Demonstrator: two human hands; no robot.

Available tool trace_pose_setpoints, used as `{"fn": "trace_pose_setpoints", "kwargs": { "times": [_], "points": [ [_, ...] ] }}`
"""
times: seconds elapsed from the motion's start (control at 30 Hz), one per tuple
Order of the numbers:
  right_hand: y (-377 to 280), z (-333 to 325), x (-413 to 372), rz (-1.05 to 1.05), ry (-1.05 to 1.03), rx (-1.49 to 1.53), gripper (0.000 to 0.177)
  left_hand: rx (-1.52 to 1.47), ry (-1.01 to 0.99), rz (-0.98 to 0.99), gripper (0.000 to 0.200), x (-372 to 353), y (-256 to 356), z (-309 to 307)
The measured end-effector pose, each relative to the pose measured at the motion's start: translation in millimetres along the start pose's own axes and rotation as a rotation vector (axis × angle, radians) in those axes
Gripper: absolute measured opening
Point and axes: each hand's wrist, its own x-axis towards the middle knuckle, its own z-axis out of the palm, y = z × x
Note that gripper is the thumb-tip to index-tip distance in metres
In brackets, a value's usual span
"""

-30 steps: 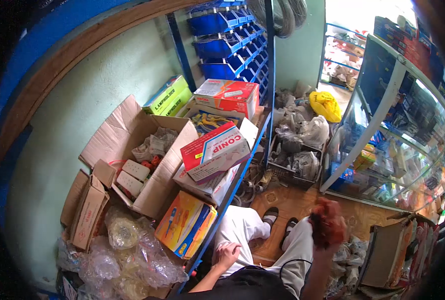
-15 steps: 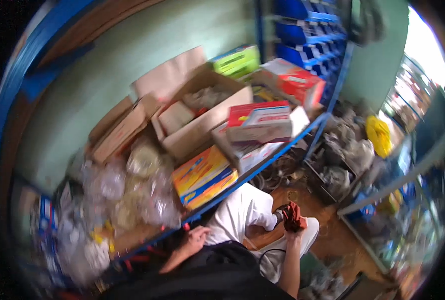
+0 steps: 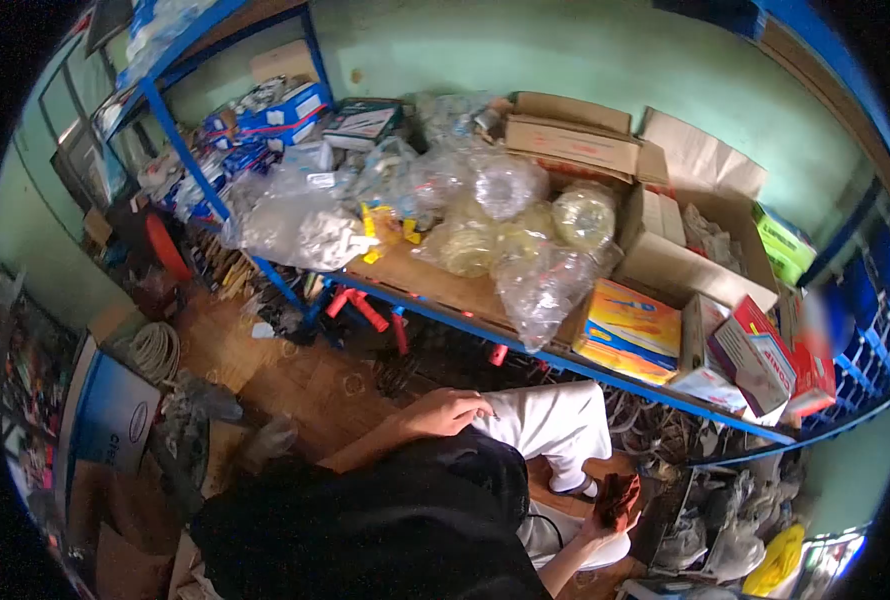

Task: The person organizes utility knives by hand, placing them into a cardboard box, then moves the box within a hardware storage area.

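My left hand rests on the white trousers at the thigh, with nothing in it and its fingers lying loosely flat. Closed round a crumpled reddish-brown cloth, my right hand is over the other knee, low in the view. Dark patches mark the cloth, and it hides part of the fingers. Ahead of both hands runs a blue-framed shelf. A yellow-orange box stands near its front edge, beside clear plastic bags of coiled tubing.
Open cardboard boxes and a red box sit at the shelf's right end. Blue-and-white packages lie at its far left. Red-handled tools poke out below. Coiled cable and a yellow bag are on the floor.
My view has swung left, bringing the left end of the shelf and the floor there into sight. My left hand stays on the thigh; my right hand still holds the cloth.
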Motion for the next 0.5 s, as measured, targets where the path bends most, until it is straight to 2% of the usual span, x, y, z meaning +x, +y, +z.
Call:
{"fn": "trace_pose_setpoints", "kwargs": {
  "times": [0.23, 0.3, 0.5],
  "points": [
    [9.6, 21.5, -5.2, 0.033, -0.034, -0.032, 0.059, -0.033, 0.068, 0.063, 0.018, 13.7, -10.9, -31.2],
    [23.2, 39.5, -3.7, 0.041, -0.041, -0.039, 0.059, -0.034, 0.096, 0.149, 0.017, 28.9, -23.7, -33.7],
    [91.4, 123.5, 4.0, 0.196, -0.086, -0.074, 0.059, -0.091, 0.016, 0.216, 0.018, 60.2, -44.6, -41.1]
  ]
}}
